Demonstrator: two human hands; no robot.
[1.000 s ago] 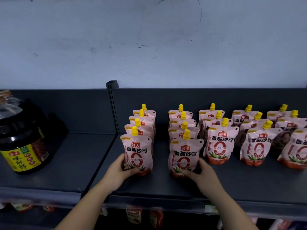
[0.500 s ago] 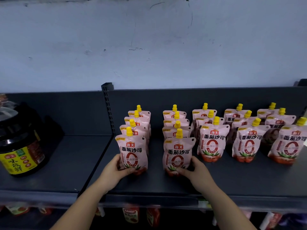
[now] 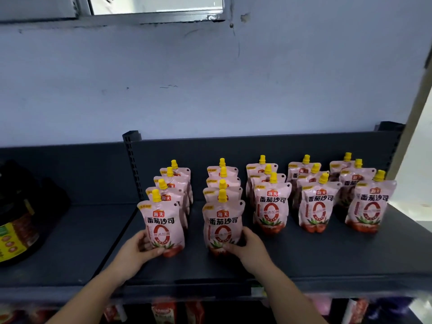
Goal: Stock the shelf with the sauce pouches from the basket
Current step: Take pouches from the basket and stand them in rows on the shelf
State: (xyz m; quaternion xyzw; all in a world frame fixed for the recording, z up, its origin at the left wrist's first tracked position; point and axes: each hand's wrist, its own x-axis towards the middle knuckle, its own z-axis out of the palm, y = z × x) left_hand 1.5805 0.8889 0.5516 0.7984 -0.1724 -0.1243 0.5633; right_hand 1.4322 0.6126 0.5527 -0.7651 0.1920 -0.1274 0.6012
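Both hands keep their hold as the view tilts up to a window (image 3: pixel 154 4). The left hand (image 3: pixel 138 247) grips the leftmost front pouch (image 3: pixel 161 228) at its base, and the right hand (image 3: pixel 245 245) grips the second front pouch (image 3: pixel 223 228) likewise. Both pouches stand upright on the shelf (image 3: pixel 304 258), with three more rows (image 3: pixel 315 206) to the right.
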